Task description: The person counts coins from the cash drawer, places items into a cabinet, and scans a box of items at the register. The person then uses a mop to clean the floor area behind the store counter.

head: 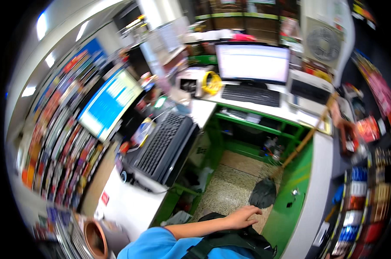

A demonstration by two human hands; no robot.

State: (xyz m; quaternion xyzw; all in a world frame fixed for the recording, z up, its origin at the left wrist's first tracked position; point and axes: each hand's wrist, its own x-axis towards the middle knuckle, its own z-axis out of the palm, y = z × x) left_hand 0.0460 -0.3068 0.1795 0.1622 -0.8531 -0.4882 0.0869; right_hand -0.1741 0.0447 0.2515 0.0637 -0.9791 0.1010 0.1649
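My left hand (244, 217) reaches across in front of my body, palm down, with its fingers loosely apart and nothing seen in them. Under it is the black apron or bag (244, 241) worn over my blue shirt (156, 244). Just beyond the fingertips, the dark head of a broom (262, 193) rests on the speckled floor (229, 186). Its wooden handle leans up to the right, against the counter. I cannot make out my right hand in the picture.
On the left counter (130, 207) stand a keyboard (164, 145) and a tilted monitor (111, 103). Ahead are another monitor (253, 63), a black keyboard (250, 95) and a white printer (308, 89). A green panel (287, 207) closes in the right side, beside stocked shelves (360, 200).
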